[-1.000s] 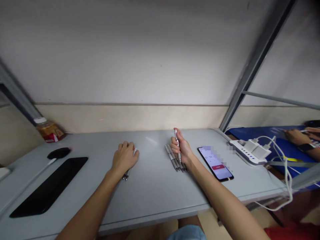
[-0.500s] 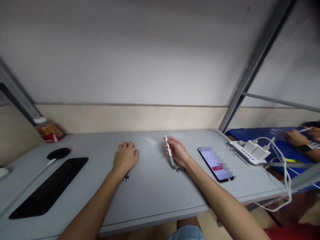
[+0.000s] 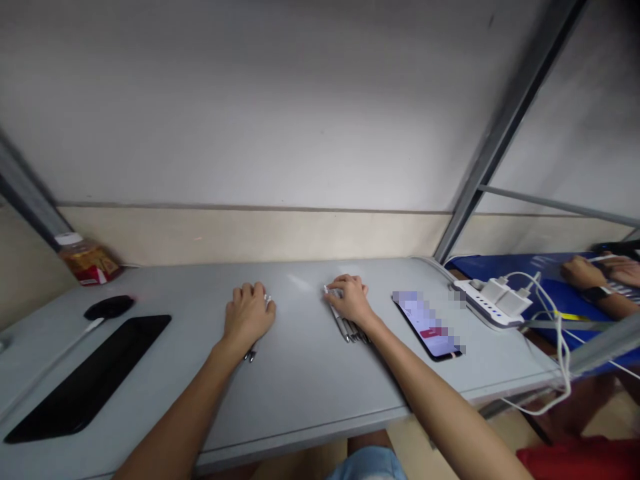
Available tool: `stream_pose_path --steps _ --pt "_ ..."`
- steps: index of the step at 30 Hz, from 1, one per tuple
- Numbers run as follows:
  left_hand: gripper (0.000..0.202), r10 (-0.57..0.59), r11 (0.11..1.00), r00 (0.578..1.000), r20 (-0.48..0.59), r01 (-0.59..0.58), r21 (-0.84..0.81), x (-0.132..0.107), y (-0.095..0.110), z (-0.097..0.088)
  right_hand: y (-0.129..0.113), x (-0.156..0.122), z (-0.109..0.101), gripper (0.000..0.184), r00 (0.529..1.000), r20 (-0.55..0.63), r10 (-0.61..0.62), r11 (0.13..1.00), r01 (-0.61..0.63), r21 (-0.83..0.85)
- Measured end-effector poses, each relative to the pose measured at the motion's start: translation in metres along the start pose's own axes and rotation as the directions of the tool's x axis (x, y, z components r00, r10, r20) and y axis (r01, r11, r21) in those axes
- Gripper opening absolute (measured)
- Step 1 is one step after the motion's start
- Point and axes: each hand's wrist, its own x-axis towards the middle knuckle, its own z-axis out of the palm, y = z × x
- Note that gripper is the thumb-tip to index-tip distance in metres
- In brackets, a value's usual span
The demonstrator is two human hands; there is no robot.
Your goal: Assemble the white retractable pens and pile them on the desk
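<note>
My left hand (image 3: 249, 312) rests palm down on the grey desk (image 3: 300, 373), its fingers curled over a few pens (image 3: 252, 355). Only the pens' silver tips and some white ends show at the hand's edges. To the right, my right hand (image 3: 351, 300) is closed on a pen (image 3: 342, 327), thumb and fingers near its white end. This pen lies along the left side of a row of several similar pens (image 3: 356, 333), all slanting the same way. My palm and wrist hide much of the row.
On the right lie a phone (image 3: 427, 327) with its screen lit and a white power strip (image 3: 487, 310) with plugs and cables. A black flat pad (image 3: 93, 380), a dark round object (image 3: 109, 308) and a jar (image 3: 90, 262) are at left. Another person's hands (image 3: 587, 275) work at a blue table.
My right hand has lowered the pen from upright above the desk to lie beside the other pens. My left hand has stayed over its pens. The view has shifted slightly.
</note>
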Motion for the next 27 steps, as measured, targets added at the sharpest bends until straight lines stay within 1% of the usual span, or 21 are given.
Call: stream_pose_path --steps 3,5,9,14,17,19,22,23,25,27 --pt "0.033 -0.001 1.0 1.0 0.001 0.001 0.0 0.0 0.001 -0.001 0.002 0.002 0.001 0.025 0.999 0.036 -0.018 0.999 0.02 -0.045" --pt "0.033 0.008 1.0 1.0 0.0 -0.008 0.003 0.0 0.001 -0.001 0.003 0.002 0.001 0.026 0.999 0.035 -0.017 0.998 0.019 -0.054" --pt "0.033 0.028 1.0 1.0 0.004 -0.028 0.004 0.0 -0.001 -0.001 0.003 0.003 -0.002 0.025 1.0 0.0 -0.001 0.999 0.001 -0.032" --pt "0.031 0.043 0.999 0.999 -0.004 -0.043 0.017 0.0 -0.006 -0.001 0.005 0.003 -0.012 0.016 0.997 -0.068 0.025 1.0 -0.025 0.008" --pt "0.029 0.048 0.999 0.999 -0.002 -0.048 -0.01 -0.001 -0.006 -0.002 0.008 0.004 -0.017 0.014 0.993 -0.108 0.045 0.999 -0.043 0.021" --pt "0.03 0.073 0.996 0.997 -0.012 -0.074 -0.041 -0.003 -0.004 -0.001 0.009 0.005 -0.02 0.013 0.99 -0.124 0.06 0.998 -0.057 0.027" --pt "0.03 0.141 0.984 0.989 -0.052 -0.146 -0.103 -0.004 0.0 0.001 0.007 0.004 -0.02 0.012 0.989 -0.138 0.061 0.997 -0.055 0.045" --pt "0.03 0.168 0.976 0.983 -0.07 -0.176 -0.13 -0.004 0.002 0.002 0.005 0.003 -0.02 0.012 0.99 -0.136 0.044 0.998 -0.036 0.056" --pt "0.027 0.242 0.942 0.964 -0.108 -0.26 -0.213 -0.004 0.005 0.004 -0.001 -0.001 -0.019 0.011 0.992 -0.122 -0.036 0.995 0.047 0.084" --pt "0.026 0.329 0.869 0.935 -0.131 -0.354 -0.345 -0.005 0.009 0.004 -0.008 -0.005 -0.017 0.014 0.979 -0.087 -0.184 0.975 0.193 0.112"
